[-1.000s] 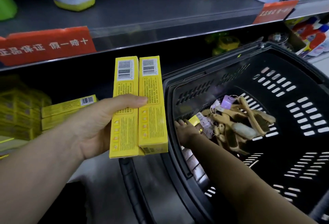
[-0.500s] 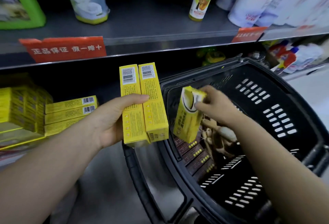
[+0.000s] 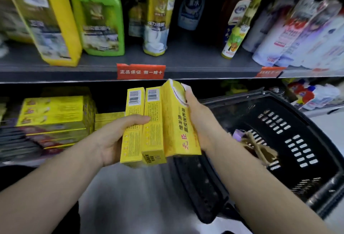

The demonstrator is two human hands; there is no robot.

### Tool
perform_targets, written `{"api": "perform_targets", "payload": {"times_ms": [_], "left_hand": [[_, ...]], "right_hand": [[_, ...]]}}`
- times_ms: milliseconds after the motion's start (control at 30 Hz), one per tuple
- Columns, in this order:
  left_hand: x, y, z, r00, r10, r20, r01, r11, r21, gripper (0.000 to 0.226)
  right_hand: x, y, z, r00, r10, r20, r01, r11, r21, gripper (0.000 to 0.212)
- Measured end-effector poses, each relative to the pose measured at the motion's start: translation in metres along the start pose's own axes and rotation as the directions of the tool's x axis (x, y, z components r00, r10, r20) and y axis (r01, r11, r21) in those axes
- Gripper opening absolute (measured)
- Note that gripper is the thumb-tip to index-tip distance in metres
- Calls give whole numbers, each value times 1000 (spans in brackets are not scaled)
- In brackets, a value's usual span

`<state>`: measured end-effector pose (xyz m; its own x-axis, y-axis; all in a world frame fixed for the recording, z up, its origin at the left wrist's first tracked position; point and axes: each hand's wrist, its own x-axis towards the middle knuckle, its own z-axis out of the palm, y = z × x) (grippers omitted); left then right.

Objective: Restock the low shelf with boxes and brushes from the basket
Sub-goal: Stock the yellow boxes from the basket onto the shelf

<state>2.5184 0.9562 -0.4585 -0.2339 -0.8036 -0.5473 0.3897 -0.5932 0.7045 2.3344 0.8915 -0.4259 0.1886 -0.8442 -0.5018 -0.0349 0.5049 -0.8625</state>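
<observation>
**Below the red shelf tag, three yellow boxes meet**

Below the red shelf tag [image 3: 141,71], the left hand [image 3: 113,139] grips two narrow yellow boxes [image 3: 143,125], barcodes up, while the right hand [image 3: 200,122] clasps a third box [image 3: 178,122], touching them. Best to square all three edges, then slide them onto the low shelf [image 3: 16,161] beside the stacked yellow boxes [image 3: 54,112]. Right of the tag, brushes [image 3: 258,146] lie in the black basket [image 3: 301,103].

The low shelf [image 3: 104,106] holds stacked yellow boxes [image 3: 52,112]; the upper shelf [image 3: 186,60] carries bottles and detergent jugs [image 3: 98,14].
</observation>
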Motion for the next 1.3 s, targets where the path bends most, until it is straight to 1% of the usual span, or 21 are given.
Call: {"api": "perform_targets", "payload": {"times_ms": [100,133,167,267,300,367,433,467,533,567,633,667,700,733,833,900,1000,1100,1167,1233,1300], "left_hand": [[-14,2,-27,1000,-1,9,1,1000,-7,18],[-18,2,-35,1000,0,6,0,1000,-10,17],[-21,2,-43,1000,-2,1,2,1000,-15,15],[-23,-2,-61,999,-29,-29,28,999,-28,14],[-22,-5,-66,998,-41,-43,40,999,-27,16],[-17,-11,-73,996,-55,-74,54,998,-12,20],[-11,-15,-79,992,-60,-108,61,998,1,25],[-8,-16,-82,990,-64,-126,64,998,0,28],[-3,-18,-91,986,-73,-150,73,997,-8,30],[-2,-19,-96,985,-77,-155,76,997,-11,31],[0,-22,-105,984,-78,-158,78,997,-6,35],[1,-23,-109,984,-78,-163,79,997,-2,34],[3,-24,-112,982,-79,-172,81,997,3,30],[5,-25,-114,979,-84,-185,87,996,7,26],[11,-27,-119,969,-117,-219,121,993,2,21],[15,-29,-121,961,-141,-236,146,989,3,21],[19,-32,-125,951,-161,-262,173,985,22,23],[23,-35,-128,946,-173,-273,189,981,33,28],[25,-35,-129,945,-178,-275,198,979,46,29],[27,-35,-129,942,-188,-278,211,976,56,31],[30,-34,-131,938,-197,-286,222,973,61,33]], "right_hand": [[7,24,36,993,99,69,-98,995,-22,105],[10,29,43,990,116,85,-115,993,-17,110],[13,34,51,988,126,87,-124,992,-26,104],[28,45,67,984,154,91,-145,985,-96,53],[33,48,73,982,166,89,-156,981,-117,46],[43,54,81,978,192,76,-183,977,-108,42],[53,58,87,975,214,65,-211,976,-52,33],[58,59,87,970,232,67,-231,973,-23,33],[69,64,86,954,265,140,-273,961,38,42],[72,66,86,944,274,185,-288,956,53,40],[76,72,89,928,282,243,-295,955,15,28],[78,75,91,924,287,252,-298,955,6,35],[83,78,92,921,298,249,-311,951,10,45],[87,81,92,920,312,238,-326,945,20,49],[98,79,89,942,302,146,-300,953,-37,33],[106,75,87,951,292,102,-282,954,-106,31],[118,65,89,969,243,45,-227,948,-222,27],[127,55,95,990,142,-24,-141,921,-363,23],[137,51,100,999,17,-42,-32,910,-414,32],[151,48,105,989,-136,-63,88,865,-493,41],[166,41,108,958,-261,-119,160,829,-536,34]]}}
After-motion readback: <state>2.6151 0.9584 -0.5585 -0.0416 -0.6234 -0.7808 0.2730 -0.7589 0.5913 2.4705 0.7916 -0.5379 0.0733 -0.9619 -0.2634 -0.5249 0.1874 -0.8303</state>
